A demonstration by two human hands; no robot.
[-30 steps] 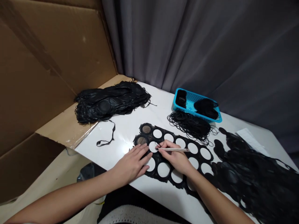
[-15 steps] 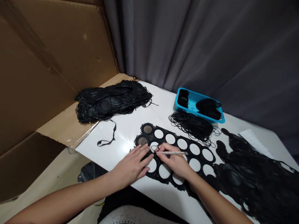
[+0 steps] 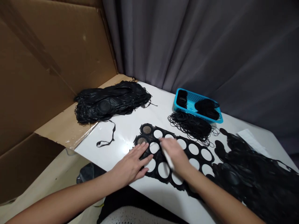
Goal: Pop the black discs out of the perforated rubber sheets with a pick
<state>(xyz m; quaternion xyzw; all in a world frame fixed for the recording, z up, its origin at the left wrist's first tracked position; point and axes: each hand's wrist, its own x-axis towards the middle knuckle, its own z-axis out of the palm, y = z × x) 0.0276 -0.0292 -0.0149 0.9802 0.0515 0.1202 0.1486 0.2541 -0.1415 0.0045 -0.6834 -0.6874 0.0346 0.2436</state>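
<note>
A black rubbery-looking sheet [image 3: 167, 153] with rows of round holes lies on the table in front of me. My left hand [image 3: 130, 163] rests flat on its left end, fingers outstretched and apart. Over the sheet's middle, my right hand [image 3: 175, 154] is closed round a thin pale stick-like tool [image 3: 168, 159]; motion blurs both. Its fingertips are just right of an open hole whose white background shows through. Two circles at the sheet's left end look brownish instead of white. Whether the right fingertips also hold a black strand cannot be made out.
A blue basket [image 3: 221, 119] with black rings stands behind, with a heap of thin black rings [image 3: 191, 126] before it. Black sheets are stacked [image 3: 112, 101] at back left; more black material [image 3: 254, 174] lies right. A black strip [image 3: 113, 130] lies left. Cardboard [image 3: 53, 56] walls the left.
My right hand has moved slightly up and right, and the tool has swung from level to slanting. The thin black loop earlier over the hole no longer shows. My left hand stays put.
</note>
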